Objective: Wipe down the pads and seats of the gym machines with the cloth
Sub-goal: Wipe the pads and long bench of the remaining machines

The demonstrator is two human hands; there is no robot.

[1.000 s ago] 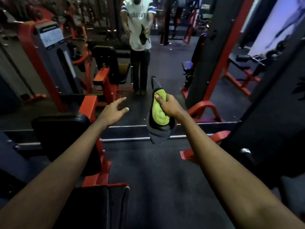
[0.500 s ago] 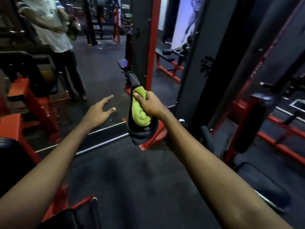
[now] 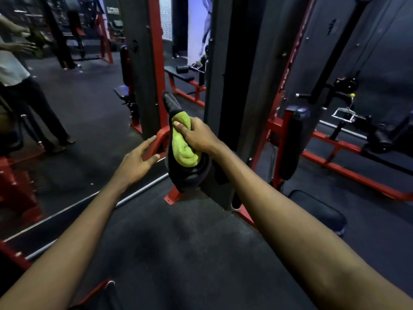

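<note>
My view has swung right in the last second: the figure in the white shirt (image 3: 13,70) has slid to nine o'clock, while a flat black seat (image 3: 317,211) at four and an upright padded roller (image 3: 290,146) at three have come in. These look like my next surfaces. My right hand (image 3: 196,135) pinches the cloth (image 3: 183,151), fuzzy lime terry over limp dark grey, hanging mid-frame and touching no pad. My left hand (image 3: 136,162) is spread and holds nothing.
</note>
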